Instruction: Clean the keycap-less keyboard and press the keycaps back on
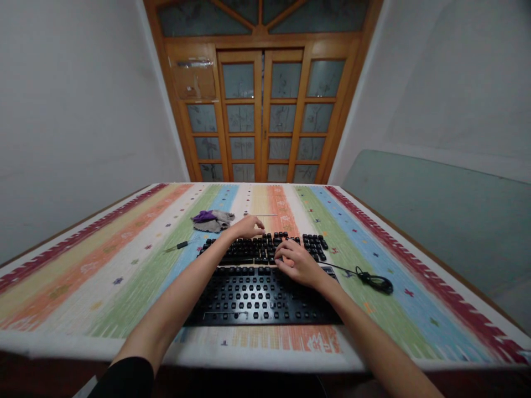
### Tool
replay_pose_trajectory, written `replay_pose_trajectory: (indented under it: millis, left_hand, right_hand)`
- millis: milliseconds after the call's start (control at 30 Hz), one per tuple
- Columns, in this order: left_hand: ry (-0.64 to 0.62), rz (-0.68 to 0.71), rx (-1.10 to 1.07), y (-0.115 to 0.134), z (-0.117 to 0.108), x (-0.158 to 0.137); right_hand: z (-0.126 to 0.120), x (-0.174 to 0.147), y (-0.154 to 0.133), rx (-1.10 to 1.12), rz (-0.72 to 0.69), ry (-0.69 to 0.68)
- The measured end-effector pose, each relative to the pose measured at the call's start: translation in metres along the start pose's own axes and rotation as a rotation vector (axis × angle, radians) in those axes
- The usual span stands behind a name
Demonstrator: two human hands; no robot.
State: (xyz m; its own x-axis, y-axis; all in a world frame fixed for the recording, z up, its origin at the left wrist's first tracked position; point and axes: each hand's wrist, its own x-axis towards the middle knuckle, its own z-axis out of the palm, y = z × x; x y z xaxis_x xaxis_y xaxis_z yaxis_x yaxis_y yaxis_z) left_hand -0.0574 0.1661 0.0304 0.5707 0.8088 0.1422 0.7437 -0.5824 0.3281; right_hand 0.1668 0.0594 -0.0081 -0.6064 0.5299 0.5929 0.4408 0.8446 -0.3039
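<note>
Both hands (248, 226) (295, 262), curled, reach to black keycaps (240, 252) (whether gripping, I cannot tell).

Bare forearms (182, 294) stretched forward, left grip (248, 226) farther out, right grip (299, 264) nearer, fingers (287, 250) bent
</note>
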Motion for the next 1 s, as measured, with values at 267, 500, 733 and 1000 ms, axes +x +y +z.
replay_pose_trajectory:
  millis: [267,500,733,1000]
  left_hand:
    - [-0.114,-0.075,-0.002,-0.019,0.022,0.020]
    - [-0.126,-0.060,-0.014,-0.022,0.030,0.024]
    - [0.069,0.033,-0.042,-0.008,0.015,0.005]
    - [0.152,0.252,-0.174,0.038,0.006,-0.057]
  right_hand:
    - [-0.001,0.000,0.003,-0.004,0.011,0.044]
    - [-0.002,0.000,0.003,0.003,0.031,0.032]
    - [-0.004,-0.002,0.007,-0.008,0.101,0.076]
    - [-0.005,0.000,0.005,0.078,0.187,0.129]
